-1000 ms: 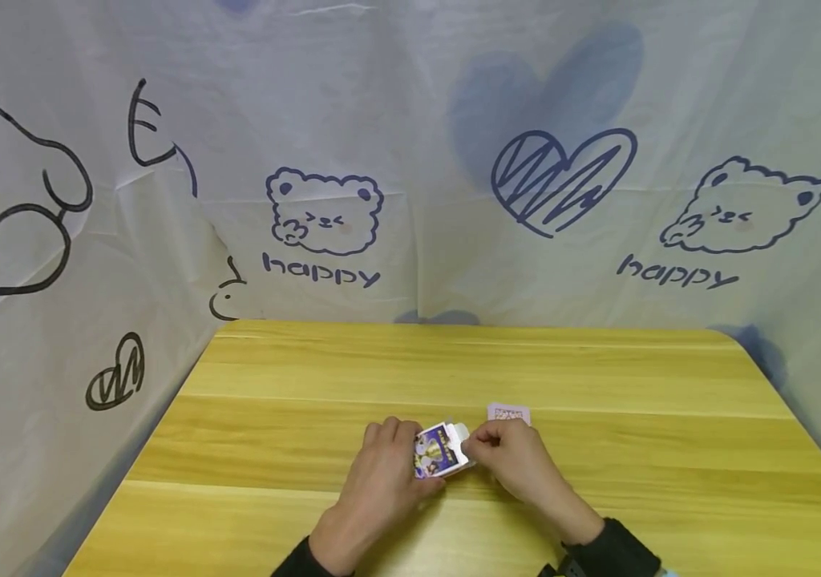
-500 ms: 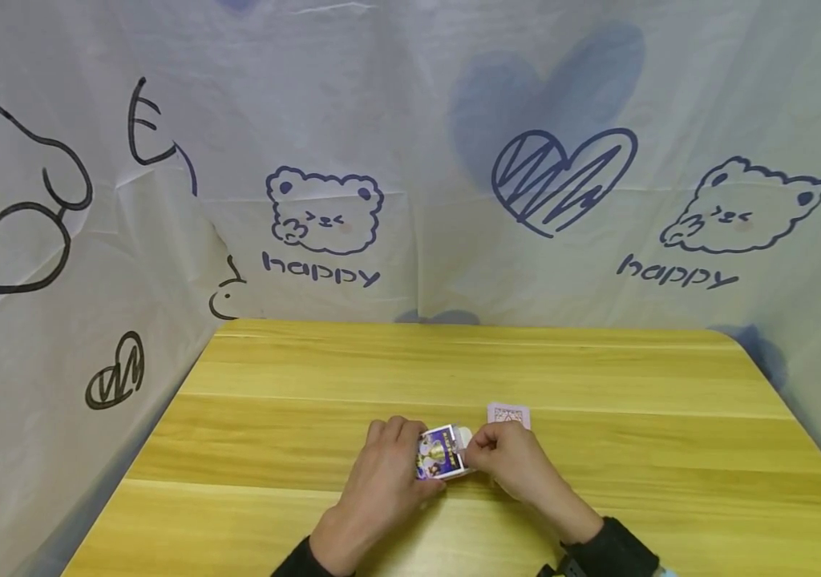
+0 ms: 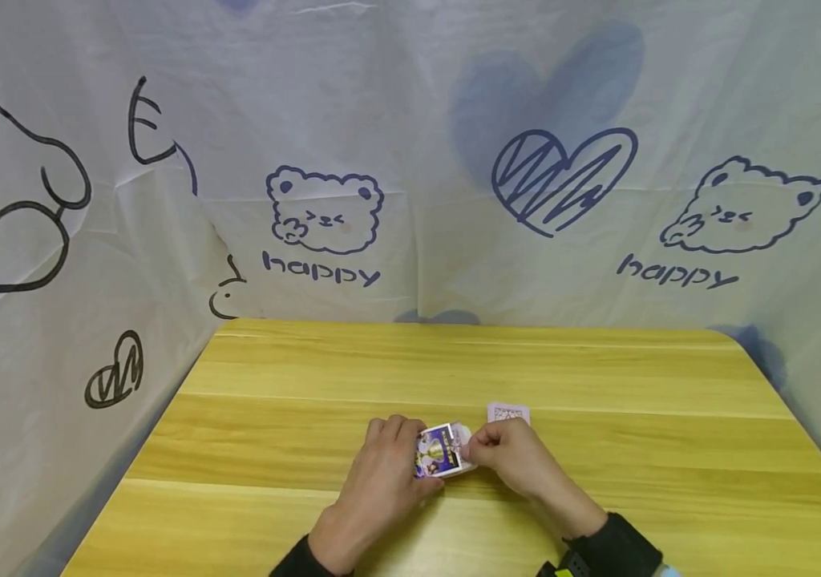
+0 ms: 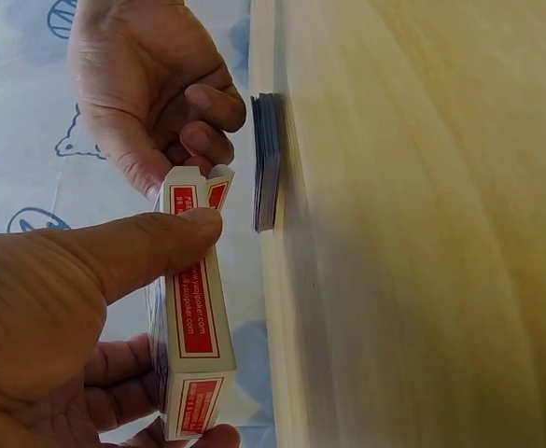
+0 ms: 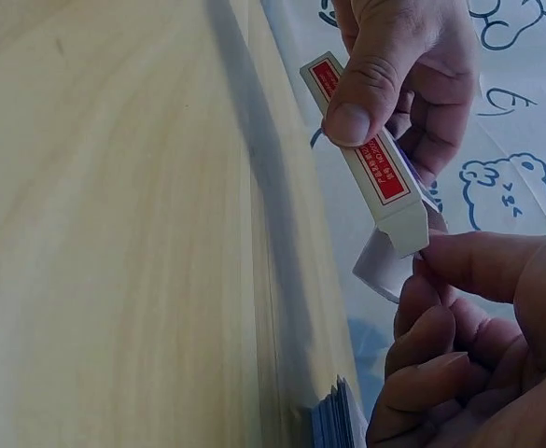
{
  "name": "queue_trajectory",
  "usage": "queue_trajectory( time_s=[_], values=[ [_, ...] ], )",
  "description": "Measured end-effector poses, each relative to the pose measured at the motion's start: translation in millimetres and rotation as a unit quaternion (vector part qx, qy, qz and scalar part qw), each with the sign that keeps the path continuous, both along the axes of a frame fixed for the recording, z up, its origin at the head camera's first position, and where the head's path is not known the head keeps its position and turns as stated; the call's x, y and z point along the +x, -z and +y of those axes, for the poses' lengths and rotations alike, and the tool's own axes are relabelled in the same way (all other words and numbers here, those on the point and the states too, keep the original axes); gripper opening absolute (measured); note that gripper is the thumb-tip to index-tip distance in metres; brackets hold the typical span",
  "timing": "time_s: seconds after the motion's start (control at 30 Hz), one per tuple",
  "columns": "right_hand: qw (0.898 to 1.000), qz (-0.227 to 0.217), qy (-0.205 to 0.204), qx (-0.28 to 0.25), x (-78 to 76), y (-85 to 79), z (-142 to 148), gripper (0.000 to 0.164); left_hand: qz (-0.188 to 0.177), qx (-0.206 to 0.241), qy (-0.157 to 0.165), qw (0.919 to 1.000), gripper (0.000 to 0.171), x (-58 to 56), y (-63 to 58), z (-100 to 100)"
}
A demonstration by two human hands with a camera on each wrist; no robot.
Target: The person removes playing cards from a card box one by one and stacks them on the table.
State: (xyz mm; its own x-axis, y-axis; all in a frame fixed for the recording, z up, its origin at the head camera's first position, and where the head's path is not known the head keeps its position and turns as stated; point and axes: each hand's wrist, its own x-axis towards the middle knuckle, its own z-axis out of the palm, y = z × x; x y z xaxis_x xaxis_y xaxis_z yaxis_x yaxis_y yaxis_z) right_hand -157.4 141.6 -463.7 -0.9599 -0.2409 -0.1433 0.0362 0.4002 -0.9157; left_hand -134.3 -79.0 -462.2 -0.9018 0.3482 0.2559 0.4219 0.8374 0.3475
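Note:
A small playing-card box with a purple and gold front is held just over the table in my left hand. In the left wrist view, that thumb presses along its red and white side. My right hand pinches with thumb and forefinger at the box's open end. A pale, pinkish patterned bit shows there; whether it is a card or part of the box, I cannot tell. White flaps stick out from that end in the right wrist view. Behind the right hand lies a stack of playing cards, partly covered by it.
The wooden table has light yellow boards and rounded far corners. White cloth with blue bears and hearts hangs behind it, and more cloth hangs at both sides. Dark sleeves cover the forearms, and something dark sits at the right wrist.
The box tilts slightly differently and sits nearly where it was. More of the pinkish patterned bit shows at its open end, and the right hand shifts very little. The card stack stays put.

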Motion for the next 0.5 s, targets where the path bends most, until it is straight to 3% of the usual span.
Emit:
queue_trajectory(
  time_s=[0.27, 0.5],
  values=[
    [0.998, 0.002, 0.056, -0.006, -5.3, -2.7, 4.1, 0.012, -0.021, 0.008, -0.04, 0.999, 0.073, -1.5, -2.8, -1.8],
    [0.994, -0.017, 0.091, -0.063, -8.6, -5.5, 6.6, 0.016, -0.022, 0.014, -0.071, 0.9971, 0.07, -2.7, -4.3, -3.4]
  ],
)
